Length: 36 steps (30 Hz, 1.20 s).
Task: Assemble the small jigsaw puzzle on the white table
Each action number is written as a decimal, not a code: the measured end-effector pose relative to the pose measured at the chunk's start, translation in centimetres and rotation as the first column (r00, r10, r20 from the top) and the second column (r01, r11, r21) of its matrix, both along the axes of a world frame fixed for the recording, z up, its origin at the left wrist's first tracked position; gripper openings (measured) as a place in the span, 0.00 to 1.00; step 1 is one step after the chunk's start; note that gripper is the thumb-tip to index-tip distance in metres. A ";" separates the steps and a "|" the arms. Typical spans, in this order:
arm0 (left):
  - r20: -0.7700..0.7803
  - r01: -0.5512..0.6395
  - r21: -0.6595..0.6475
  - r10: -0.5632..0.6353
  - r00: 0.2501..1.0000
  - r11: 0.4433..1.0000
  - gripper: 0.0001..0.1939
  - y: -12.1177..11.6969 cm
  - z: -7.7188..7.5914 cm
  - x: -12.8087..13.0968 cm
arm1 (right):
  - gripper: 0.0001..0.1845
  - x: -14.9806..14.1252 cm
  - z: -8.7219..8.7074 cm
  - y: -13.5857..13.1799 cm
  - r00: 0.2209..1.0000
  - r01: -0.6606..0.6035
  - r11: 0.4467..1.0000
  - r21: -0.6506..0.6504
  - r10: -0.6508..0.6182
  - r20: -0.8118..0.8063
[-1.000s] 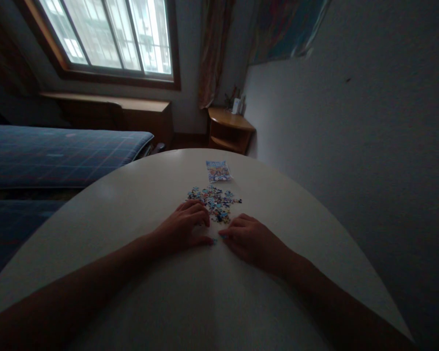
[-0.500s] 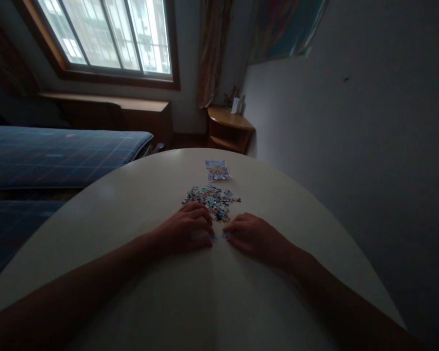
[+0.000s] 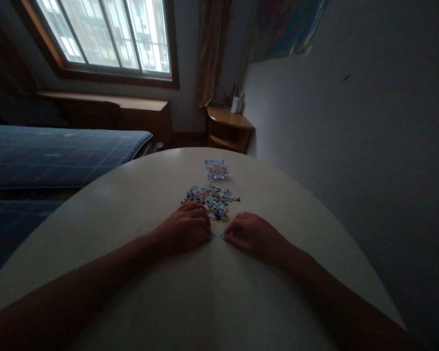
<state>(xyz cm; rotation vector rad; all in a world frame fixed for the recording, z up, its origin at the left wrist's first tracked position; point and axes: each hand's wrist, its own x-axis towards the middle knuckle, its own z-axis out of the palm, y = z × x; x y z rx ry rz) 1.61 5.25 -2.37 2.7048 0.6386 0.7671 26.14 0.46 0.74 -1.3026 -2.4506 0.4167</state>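
My left hand (image 3: 188, 226) rests on the white table with its fingertips pinched on a small light-blue jigsaw puzzle piece (image 3: 212, 235). Opposite it, my right hand (image 3: 250, 235) pinches another light-blue puzzle piece (image 3: 223, 236). A narrow gap separates the two pieces. Just beyond my hands lies a loose pile of jigsaw pieces (image 3: 214, 199) in blue, dark and yellow tones. The fingers of my left hand cover the pile's near left edge.
The round white table (image 3: 161, 180) fills the foreground. A printed picture packet (image 3: 217, 170) lies behind the pile. To the left is a mattress with a plaid cover (image 3: 66, 153). A wooden corner stand (image 3: 229, 118) stands beyond the table, and a wall is on the right.
My left thumb and fingers have closed together on their piece. My right hand has shifted slightly right, widening the gap between the pieces. The pile looks much the same.
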 end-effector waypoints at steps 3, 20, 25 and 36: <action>-0.002 0.000 0.005 0.000 1.000 1.000 0.02 0.0 0.1 0.0 | 0.03 0.3 -0.4 0.3 1.000 -0.024 0.998 0.058 0.024 0.009; -0.025 -0.304 0.073 0.307 0.951 0.950 0.12 0.6 -1.0 0.0 | 0.13 1.5 -2.7 2.3 0.998 0.058 0.961 0.271 -0.051 -0.032; -0.031 -0.411 0.037 0.412 0.911 0.911 0.11 0.5 -0.6 0.0 | 0.09 1.5 -2.4 2.5 0.984 0.176 0.953 0.247 -0.161 -0.082; -0.024 -0.487 0.065 0.489 0.872 0.871 0.17 1.0 -1.4 0.0 | 0.11 1.8 -3.2 2.8 0.966 0.254 0.941 0.223 -0.235 -0.110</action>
